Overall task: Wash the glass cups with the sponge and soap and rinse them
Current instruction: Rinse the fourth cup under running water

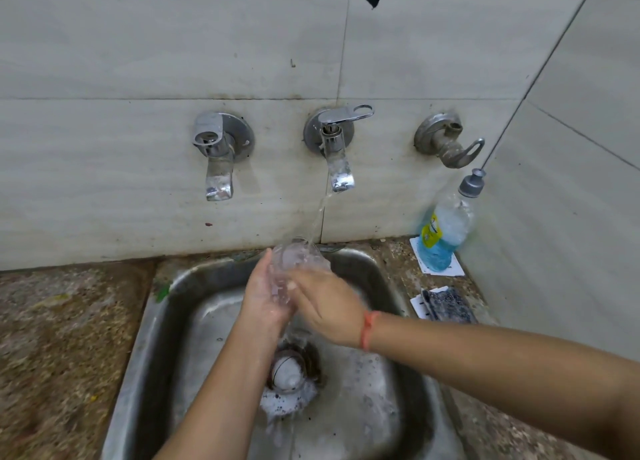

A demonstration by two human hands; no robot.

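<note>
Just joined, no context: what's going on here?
A person is rinsing a glass cup over the sink. Both hands hold it: the left hand cradles it from below and the right hand grips its side. Water runs from the middle tap onto the cup's rim. Another glass lies in foam over the drain. The soap bottle and the sponge sit untouched on the counter to the right.
</note>
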